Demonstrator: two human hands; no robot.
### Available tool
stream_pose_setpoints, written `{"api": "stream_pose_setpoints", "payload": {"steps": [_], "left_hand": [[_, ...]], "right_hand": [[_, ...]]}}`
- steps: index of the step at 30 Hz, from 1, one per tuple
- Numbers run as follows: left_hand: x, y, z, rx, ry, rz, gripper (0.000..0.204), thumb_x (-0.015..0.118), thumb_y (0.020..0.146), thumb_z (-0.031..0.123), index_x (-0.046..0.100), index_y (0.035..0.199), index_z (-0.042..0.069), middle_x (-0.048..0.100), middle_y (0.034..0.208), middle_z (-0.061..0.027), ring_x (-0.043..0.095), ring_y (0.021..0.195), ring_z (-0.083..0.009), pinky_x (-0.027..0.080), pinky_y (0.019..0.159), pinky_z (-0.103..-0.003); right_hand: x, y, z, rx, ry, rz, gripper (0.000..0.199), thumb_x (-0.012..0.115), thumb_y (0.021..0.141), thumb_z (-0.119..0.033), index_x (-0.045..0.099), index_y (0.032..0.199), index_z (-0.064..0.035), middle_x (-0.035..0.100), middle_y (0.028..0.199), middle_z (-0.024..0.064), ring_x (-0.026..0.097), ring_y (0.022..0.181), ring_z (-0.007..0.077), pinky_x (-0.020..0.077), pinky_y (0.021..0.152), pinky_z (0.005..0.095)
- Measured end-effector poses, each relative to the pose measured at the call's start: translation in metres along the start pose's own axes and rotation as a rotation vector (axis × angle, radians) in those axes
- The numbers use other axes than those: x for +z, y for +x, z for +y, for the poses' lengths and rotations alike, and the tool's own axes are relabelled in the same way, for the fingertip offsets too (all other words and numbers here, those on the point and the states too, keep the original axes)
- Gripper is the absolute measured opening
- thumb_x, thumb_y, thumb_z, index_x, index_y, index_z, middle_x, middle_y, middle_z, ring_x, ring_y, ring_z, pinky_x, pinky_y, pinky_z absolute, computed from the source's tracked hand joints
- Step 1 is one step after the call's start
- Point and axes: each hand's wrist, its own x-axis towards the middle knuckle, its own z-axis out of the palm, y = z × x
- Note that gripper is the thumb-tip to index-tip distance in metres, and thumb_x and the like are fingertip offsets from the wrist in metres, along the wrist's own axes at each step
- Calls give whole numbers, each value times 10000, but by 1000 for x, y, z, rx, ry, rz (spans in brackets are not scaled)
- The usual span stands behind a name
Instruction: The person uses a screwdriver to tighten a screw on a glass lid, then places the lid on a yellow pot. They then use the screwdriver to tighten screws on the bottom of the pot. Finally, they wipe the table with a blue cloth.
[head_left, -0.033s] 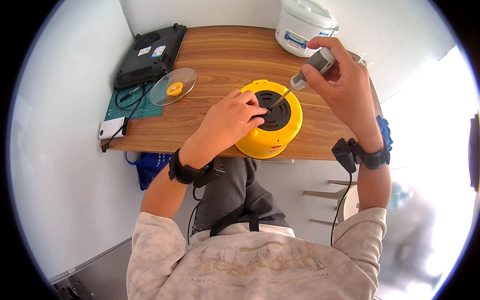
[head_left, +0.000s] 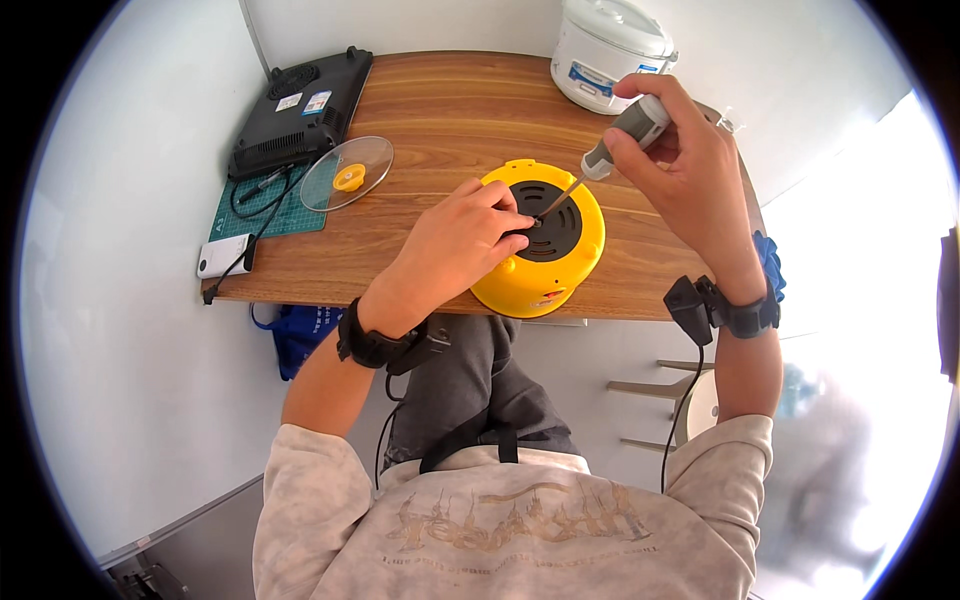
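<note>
A round yellow appliance (head_left: 591, 225) stands upside down at the table's front edge, its black slotted base plate (head_left: 560, 238) facing up. My right hand (head_left: 672, 160) is closed around the grey-and-white handle of a screwdriver (head_left: 625, 137). The slanting shaft runs down to the middle of the plate, where its tip meets a small dark spot. Beside that tip, my left hand (head_left: 462, 235) rests on the plate with its thumb and fingertips drawn together. Whatever they may pinch is too small to make out.
A glass lid (head_left: 372, 160) with a yellow knob lies to the left, partly over a green cutting mat (head_left: 290, 218). Behind it sits a black flat device (head_left: 300, 115); a white box (head_left: 225, 256) and cable are nearer. A white rice cooker (head_left: 605, 55) stands at the back right.
</note>
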Motion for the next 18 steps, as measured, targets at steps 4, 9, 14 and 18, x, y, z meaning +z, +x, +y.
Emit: {"api": "stream_pose_setpoints", "payload": {"steps": [4, 9, 14, 18], "left_hand": [[-1, 0, 1, 3, 6, -1, 237, 677, 901, 211, 749, 1094, 92, 608, 1058, -45, 577, 1049, -229, 484, 928, -355], [-1, 0, 1, 21, 10, 26, 213, 672, 905, 211, 742, 1077, 108, 611, 1056, -44, 580, 1046, -232, 487, 924, -355], [0, 0, -1, 47, 16, 25, 203, 670, 903, 212, 743, 1070, 123, 615, 1045, -39, 585, 1030, -235, 489, 911, -356], [1, 0, -1, 54, 27, 34, 196, 674, 899, 207, 748, 1066, 137, 615, 1034, -38, 590, 1007, -235, 493, 898, -356]], "right_hand": [[2, 0, 3, -6, -11, -1, 298, 720, 881, -219, 606, 1137, -118, 671, 718, 53, 671, 627, 137, 542, 629, 270], [3, 1, 4, 18, 9, -12, 302, 722, 874, -215, 613, 1137, -112, 671, 713, 54, 672, 628, 137, 545, 633, 270], [3, 1, 3, 31, 0, -66, 324, 716, 900, -169, 601, 1191, -84, 648, 789, 27, 631, 659, 67, 527, 636, 206], [3, 1, 2, 38, 2, -64, 321, 717, 895, -157, 603, 1185, -78, 643, 782, 25, 625, 657, 63, 522, 631, 206]]}}
